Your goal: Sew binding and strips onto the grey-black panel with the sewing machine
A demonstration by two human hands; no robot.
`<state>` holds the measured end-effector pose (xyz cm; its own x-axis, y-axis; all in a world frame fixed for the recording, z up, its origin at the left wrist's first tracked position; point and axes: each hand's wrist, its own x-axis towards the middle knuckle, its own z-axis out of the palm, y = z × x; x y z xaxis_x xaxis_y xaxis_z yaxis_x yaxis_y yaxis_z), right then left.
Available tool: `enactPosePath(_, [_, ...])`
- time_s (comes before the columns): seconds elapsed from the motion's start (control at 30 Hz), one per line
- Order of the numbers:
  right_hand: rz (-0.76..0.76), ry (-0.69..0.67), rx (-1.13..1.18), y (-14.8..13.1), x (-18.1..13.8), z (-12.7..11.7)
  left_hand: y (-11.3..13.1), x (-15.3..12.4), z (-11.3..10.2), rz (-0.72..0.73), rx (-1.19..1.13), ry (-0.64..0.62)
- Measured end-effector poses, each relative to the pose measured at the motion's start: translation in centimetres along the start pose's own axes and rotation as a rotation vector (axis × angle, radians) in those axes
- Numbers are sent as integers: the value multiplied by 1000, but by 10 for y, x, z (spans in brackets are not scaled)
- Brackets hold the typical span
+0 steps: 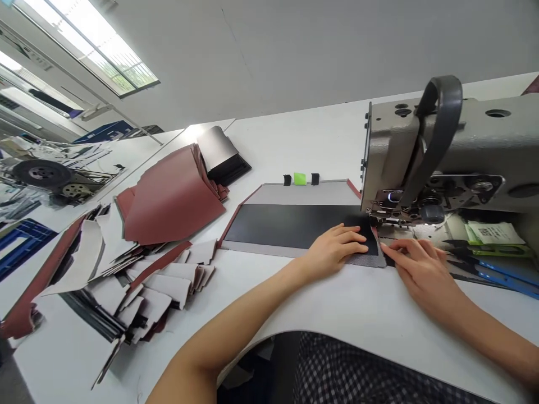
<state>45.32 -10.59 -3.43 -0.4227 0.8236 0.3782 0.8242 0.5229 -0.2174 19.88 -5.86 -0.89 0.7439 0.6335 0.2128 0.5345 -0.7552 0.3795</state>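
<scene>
**Flat cloth (278, 225) at the sewing machine (484, 148)**

Make the cloth the middle of a clock, with 12 pointing away from the person. It lies on the white table (357, 303), with its right edge by the low end of the machine.

To do this well, I think the left hand (337, 249) should press softly, so the cloth stays flat with no wrinkles. The right hand (425, 275) should keep the edge straight, and all fingertips should stay clear of the needle.

The left arm comes in from 7 o'clock with a bent elbow. Its hand is palm down on the black part, fingers long and a little apart. The right arm comes in from 4 o'clock. Its fingers are close together, with one tip at the cloth's edge. I can't tell if they pinch it.

Past the right hand, between 3 and 4, are tools with blue handles (505, 271). Scraps (160, 289) sit at 8, and red sheets (172, 196) between 9 and 10. A green tab (300, 179) is at 12. Far off, past 10, is a window (101, 42).
</scene>
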Motion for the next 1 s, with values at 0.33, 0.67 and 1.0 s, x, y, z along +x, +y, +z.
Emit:
enactPosePath(0.33, [-303,26,-89,-3,21,-7,-9,-3,-3,32,51,-34])
enactPosePath(0.67, [-262,-14,-92,13,42,0,-35,19,-6,73,-3,-11])
enactPosePath(1.0, [-262,-13,27,18,40,1,-44,20,-8,145,-104,-37])
